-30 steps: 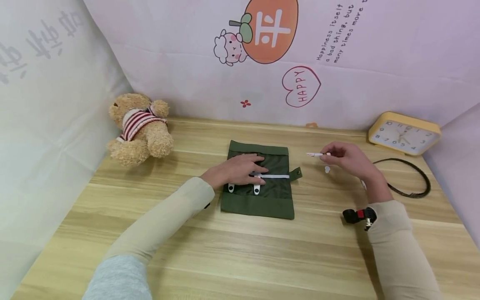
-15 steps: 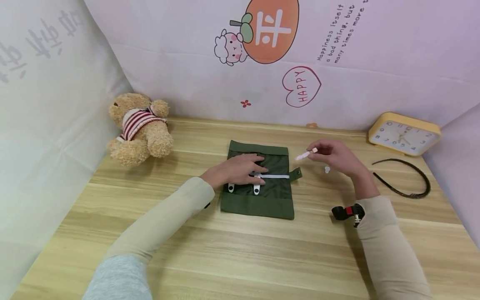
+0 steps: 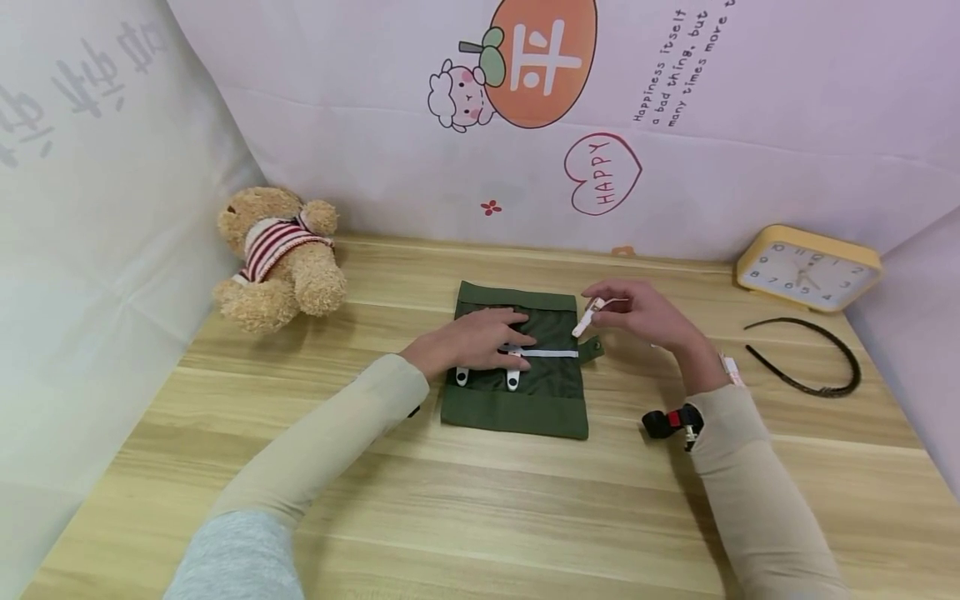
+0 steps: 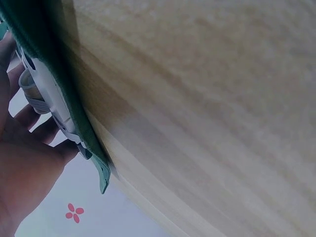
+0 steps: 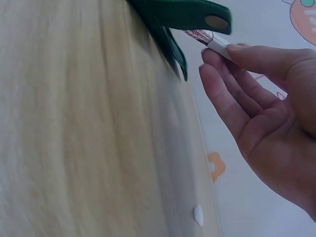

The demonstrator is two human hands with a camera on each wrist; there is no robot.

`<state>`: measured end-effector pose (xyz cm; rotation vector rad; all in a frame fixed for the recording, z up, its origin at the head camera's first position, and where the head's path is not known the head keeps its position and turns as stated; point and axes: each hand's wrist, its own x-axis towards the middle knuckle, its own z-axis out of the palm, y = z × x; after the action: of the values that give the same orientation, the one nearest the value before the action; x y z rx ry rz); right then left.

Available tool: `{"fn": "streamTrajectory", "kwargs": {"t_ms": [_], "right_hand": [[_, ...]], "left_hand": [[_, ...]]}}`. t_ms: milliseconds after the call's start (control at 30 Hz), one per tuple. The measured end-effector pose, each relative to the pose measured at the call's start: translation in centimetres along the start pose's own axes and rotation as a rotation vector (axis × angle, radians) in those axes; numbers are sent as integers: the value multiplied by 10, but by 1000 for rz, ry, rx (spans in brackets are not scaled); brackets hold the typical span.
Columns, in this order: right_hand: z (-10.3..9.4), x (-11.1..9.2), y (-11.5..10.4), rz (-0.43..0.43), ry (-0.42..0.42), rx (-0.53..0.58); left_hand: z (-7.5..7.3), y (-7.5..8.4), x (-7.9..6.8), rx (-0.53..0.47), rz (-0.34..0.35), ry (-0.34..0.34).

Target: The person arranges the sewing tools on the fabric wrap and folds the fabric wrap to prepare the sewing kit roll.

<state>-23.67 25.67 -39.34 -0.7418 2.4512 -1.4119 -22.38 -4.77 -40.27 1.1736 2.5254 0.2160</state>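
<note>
A dark green fabric pouch [image 3: 517, 412] lies unfolded mid-table, with a white elastic band [image 3: 551, 353] across it and a snap tab on its right side. My left hand [image 3: 480, 339] rests on the pouch, fingers spread, over white slim pieces [image 3: 513, 379] with black dots at their ends. Between right thumb and fingertips my right hand [image 3: 641, 312] pinches a small white-and-pink clip [image 3: 587, 321], its lower end slanting toward the pouch's right edge. In the right wrist view the clip [image 5: 218, 48] overlaps the green tab [image 5: 195, 15].
A black headband [image 3: 840, 387] and a yellow clock [image 3: 810, 267] are at the right. A teddy bear [image 3: 281, 258] sits at the back left. One small white piece [image 5: 198, 215] lies on the table; another white-and-pink piece [image 3: 731, 369] shows beside my right wrist.
My right hand has moved left toward the pouch, carrying the clip, which has turned from level to slanting downward. My left hand has stayed on the pouch.
</note>
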Motion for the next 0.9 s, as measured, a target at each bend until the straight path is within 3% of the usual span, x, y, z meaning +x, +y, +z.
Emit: {"fn": "streamTrajectory", "kwargs": {"t_ms": [200,467,900], "right_hand": [[8,6,1,45,-29,38],[15,12,2,16,-69,56],[16,16,-1,55,-101,-23]], "left_hand": [[1,0,0,6,1,-1],[0,0,1,6,0,3],[1,-1,2,8,-1,5]]}}
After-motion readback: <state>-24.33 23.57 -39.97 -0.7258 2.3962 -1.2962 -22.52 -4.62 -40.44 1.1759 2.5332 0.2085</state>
